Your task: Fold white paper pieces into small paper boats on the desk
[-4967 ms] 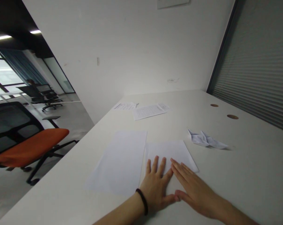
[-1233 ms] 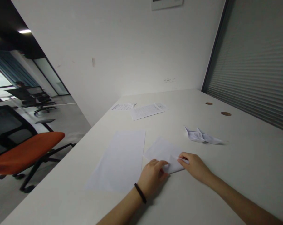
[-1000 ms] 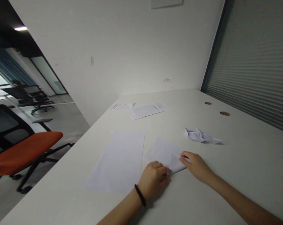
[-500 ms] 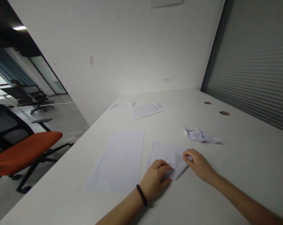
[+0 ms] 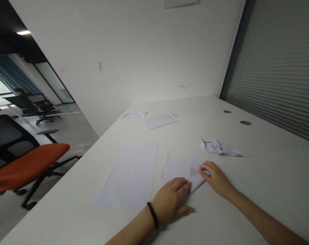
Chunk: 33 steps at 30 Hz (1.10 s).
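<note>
Folded white paper sheet [image 5: 177,168] pinned on white desk [image 5: 272,183] between hands. Left hand [image 5: 171,197] laid flat, fingers slightly spread, at sheet's lower edge; right hand [image 5: 215,178], fingers pressed together, pinching flap [image 5: 197,177]. Risk: crease skewed if sheet slides on smooth desktop.

Folded paper [image 5: 219,148] ahead of right hand [image 5: 217,179], blank sheet [image 5: 126,175] beside left hand [image 5: 169,199]
</note>
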Tool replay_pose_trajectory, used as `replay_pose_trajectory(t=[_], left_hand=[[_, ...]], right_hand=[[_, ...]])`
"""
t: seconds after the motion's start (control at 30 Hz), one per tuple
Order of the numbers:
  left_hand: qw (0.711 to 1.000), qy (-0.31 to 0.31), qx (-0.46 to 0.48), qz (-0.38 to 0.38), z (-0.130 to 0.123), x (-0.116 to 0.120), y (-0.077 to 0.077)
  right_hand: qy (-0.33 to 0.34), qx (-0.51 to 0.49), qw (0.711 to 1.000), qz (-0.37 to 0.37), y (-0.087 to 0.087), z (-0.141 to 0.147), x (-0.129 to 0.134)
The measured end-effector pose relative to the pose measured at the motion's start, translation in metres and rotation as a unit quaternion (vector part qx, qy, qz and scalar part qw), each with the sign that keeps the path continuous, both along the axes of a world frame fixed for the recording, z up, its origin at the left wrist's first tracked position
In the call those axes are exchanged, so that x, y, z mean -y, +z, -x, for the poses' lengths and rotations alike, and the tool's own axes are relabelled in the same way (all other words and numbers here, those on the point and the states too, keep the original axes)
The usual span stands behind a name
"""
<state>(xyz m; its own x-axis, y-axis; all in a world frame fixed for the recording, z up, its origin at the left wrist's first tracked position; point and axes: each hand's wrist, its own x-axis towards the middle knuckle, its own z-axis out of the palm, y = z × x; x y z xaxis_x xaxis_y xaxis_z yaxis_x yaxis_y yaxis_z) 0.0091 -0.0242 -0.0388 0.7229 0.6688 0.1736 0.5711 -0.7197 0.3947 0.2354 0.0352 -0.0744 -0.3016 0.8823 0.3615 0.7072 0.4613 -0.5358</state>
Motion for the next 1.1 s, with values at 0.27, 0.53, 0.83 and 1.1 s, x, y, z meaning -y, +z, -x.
replay_pose_trajectory(t=[0.27, 0.53, 0.83, 1.1], left_hand=[[0.998, -0.011, -0.049, -0.026, -0.005, 0.009, -0.001], [0.999, 0.044, -0.001, -0.015, -0.010, 0.005, -0.001], [0.982, 0.178, 0.063, -0.008, 0.006, -0.016, -0.011], [0.982, 0.129, 0.091, 0.104, 0.032, -0.026, -0.002]], right_hand=[[-0.012, 0.017, 1.000, -0.008, 0.001, 0.000, 0.002], [0.006, -0.012, 0.999, 0.029, 0.004, 0.000, 0.004], [0.166, 0.016, 0.986, 0.028, 0.021, -0.002, 0.022], [0.186, -0.032, 0.980, 0.069, 0.013, -0.029, 0.008]])
